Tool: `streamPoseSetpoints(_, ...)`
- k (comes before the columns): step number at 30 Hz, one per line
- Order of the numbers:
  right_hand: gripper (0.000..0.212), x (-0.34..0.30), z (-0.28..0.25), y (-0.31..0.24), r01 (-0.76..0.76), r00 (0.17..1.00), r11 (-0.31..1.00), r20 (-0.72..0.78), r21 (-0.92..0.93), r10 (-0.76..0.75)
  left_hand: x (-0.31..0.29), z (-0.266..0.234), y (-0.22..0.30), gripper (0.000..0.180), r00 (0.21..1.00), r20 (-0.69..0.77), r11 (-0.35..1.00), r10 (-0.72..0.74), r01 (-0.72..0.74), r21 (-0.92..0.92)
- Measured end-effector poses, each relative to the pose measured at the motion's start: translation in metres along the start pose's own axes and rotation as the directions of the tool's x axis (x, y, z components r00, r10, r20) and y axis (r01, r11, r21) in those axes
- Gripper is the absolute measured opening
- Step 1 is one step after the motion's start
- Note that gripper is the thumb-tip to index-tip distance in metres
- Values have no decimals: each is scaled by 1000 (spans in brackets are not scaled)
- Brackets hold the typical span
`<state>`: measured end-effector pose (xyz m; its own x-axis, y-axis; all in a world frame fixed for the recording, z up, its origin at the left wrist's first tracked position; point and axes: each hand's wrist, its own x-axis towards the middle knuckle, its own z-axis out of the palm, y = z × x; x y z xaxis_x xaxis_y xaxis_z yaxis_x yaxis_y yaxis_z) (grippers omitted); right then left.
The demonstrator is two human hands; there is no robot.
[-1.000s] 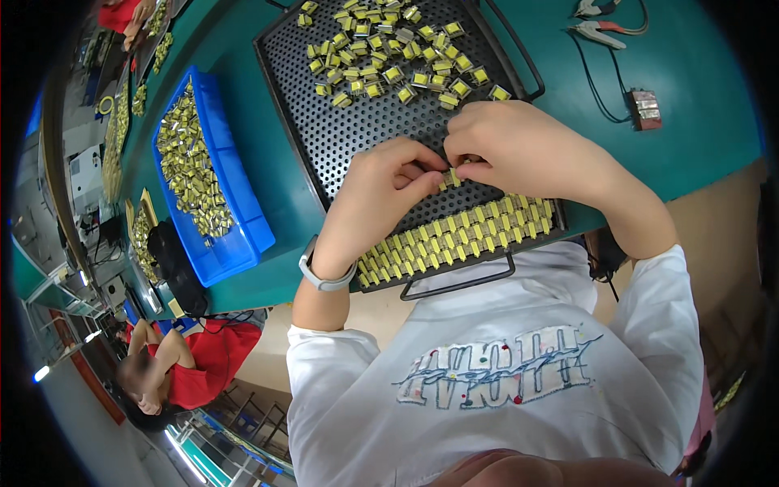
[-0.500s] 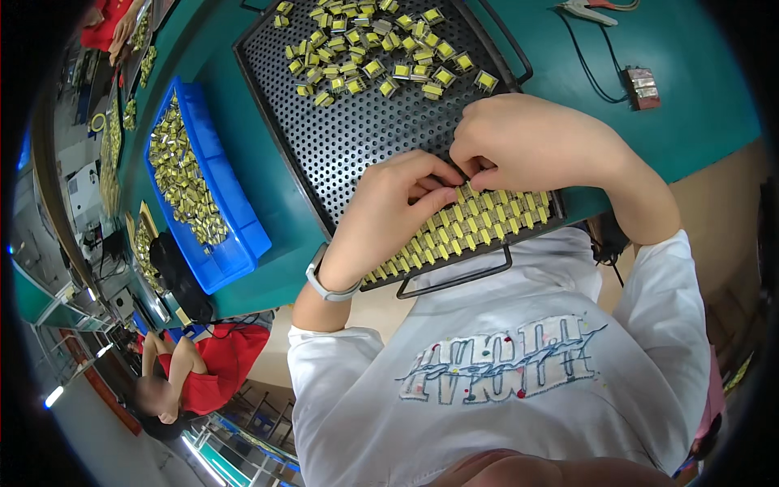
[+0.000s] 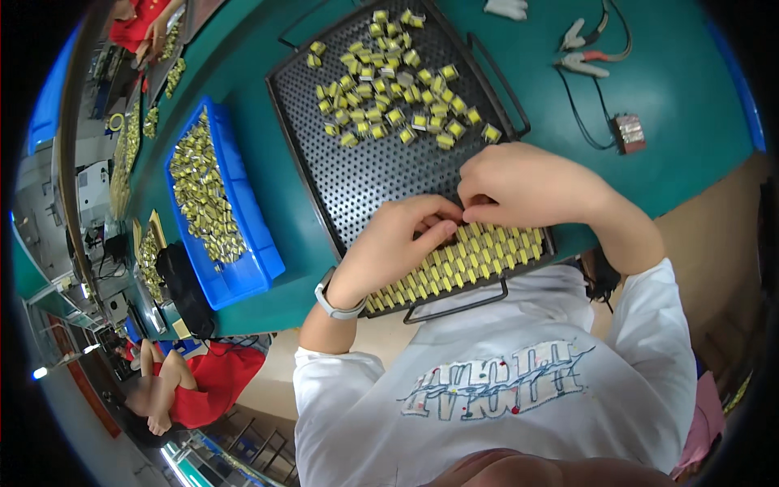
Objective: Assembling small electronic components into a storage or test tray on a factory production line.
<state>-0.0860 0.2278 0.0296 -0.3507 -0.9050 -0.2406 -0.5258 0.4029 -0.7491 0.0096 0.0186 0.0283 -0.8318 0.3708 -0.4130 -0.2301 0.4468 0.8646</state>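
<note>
A black perforated metal tray (image 3: 357, 183) lies in front of me. Close-set rows of small yellow-wrapped transformers (image 3: 454, 264) fill its near end, while a loose heap of the same transformers (image 3: 373, 89) lies scattered over the far part. My left hand (image 3: 393, 243), a pale band on its wrist, bends its thumb and fingers together at the far edge of the rows. Fingertips nearly touching it, my right hand (image 3: 519, 191) is closed in a pinch at the same spot. Whatever sits between the fingertips is hidden by the fingers.
Left of the tray stands a blue bin (image 3: 264, 272) heaped with similar transformers. To the right, a cabled clip tool (image 3: 583, 63) and a small reddish block (image 3: 629, 134) lie on the green table (image 3: 682, 170). People in red are at the left.
The whole view has shifted, so the tray and bin sit lower and more of the far table shows. Both hands stay together at the edge of the rows, fingers slightly moved.
</note>
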Motion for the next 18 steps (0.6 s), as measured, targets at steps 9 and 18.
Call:
streamPoseSetpoints(9, 83, 26, 33, 13, -150, 793, 961, -608, -234, -24, -1, -25, -13, 26, 971, -235, 998, 52, -44, 39)
streamPoseSetpoints(18, 78, 63, 31, 33, -131, 781, 967, -624, -219, -36, 8, -44, -32, 40, 684, -599, 828, 417, -14, 561)
